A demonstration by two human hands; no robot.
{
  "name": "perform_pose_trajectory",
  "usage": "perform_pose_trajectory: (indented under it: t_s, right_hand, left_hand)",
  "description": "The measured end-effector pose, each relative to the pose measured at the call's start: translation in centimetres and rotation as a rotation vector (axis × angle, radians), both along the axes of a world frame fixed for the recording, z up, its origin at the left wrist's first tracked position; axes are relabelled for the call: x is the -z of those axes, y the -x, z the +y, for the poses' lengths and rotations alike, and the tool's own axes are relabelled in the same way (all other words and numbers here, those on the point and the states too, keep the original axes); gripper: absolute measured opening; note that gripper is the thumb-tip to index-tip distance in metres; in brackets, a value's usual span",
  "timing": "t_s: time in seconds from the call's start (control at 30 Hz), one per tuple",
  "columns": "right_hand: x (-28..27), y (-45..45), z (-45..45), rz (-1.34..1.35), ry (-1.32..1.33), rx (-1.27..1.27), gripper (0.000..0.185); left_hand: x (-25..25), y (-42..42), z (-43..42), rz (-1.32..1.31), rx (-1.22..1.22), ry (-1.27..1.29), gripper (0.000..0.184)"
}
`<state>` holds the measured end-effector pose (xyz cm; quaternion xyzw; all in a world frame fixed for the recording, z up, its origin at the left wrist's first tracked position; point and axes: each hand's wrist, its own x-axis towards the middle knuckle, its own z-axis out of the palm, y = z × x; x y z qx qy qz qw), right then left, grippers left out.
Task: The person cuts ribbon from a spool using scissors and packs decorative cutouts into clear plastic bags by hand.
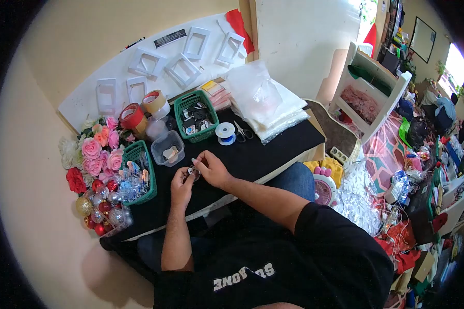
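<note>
Above a black-covered tabletop, near a clear tub, the person's left fingers and right fingers grasp a small, dark, shiny piece (exact kind unclear), which a loosened pinch could drop, hard to spot against the black.

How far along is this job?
Done: possibly the clear, shiny pieces in the lower green basket; unconfirmed.
In hand: one small dark item, held between left hand and right hand.
Left: likely the pale pieces in the clear tub and black-and-white pieces in the upper green basket; count unclear.
</note>
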<state>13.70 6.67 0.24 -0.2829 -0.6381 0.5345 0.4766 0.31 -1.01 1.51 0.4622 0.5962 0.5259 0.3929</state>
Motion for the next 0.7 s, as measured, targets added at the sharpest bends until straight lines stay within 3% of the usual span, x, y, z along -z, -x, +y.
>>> perform_pose_trajectory:
  t_s: [0.17,0.2,0.3,0.33,0.37,0.4,0.6,0.7]
  right_hand:
    - [-1.2,-2.9,0.4,-0.126,-0.285,0.246,0.018]
    - [-1.5,-4.1,1.2,-0.16,-0.239,0.253,0.02]
    - [-2.3,-8.2,4.3,-0.212,-0.339,0.572,0.021]
    - [-2.8,-9.8,5.1,-0.275,-0.237,0.596,0.022]
    - [-2.3,-11.0,6.7,-0.306,-0.363,0.695,0.024]
    - [-2.5,-12.5,7.6,-0.35,-0.459,0.756,0.026]
    - [-3.9,-16.2,10.8,-0.588,-0.345,0.759,0.04]
    - [-4.7,-16.5,12.0,-0.739,-0.383,0.735,0.046]
  left_hand:
    - [0.9,0.1,0.6,0.125,-0.033,-0.101,0.015]
    - [0.8,-0.1,0.6,0.127,-0.027,-0.101,0.015]
    - [0.3,-0.6,0.4,0.213,-0.103,-0.015,0.02]
    - [0.0,-0.8,0.3,0.497,-0.149,-0.029,0.021]
    - [-0.1,-1.0,0.2,0.779,-0.196,-0.041,0.023]
    - [0.1,-1.1,0.3,0.772,-0.2,-0.033,0.023]
    - [0.5,-2.0,0.5,0.915,-0.32,-0.079,0.023]
    - [-0.4,-1.8,0.4,0.886,-0.197,0.038,0.02]
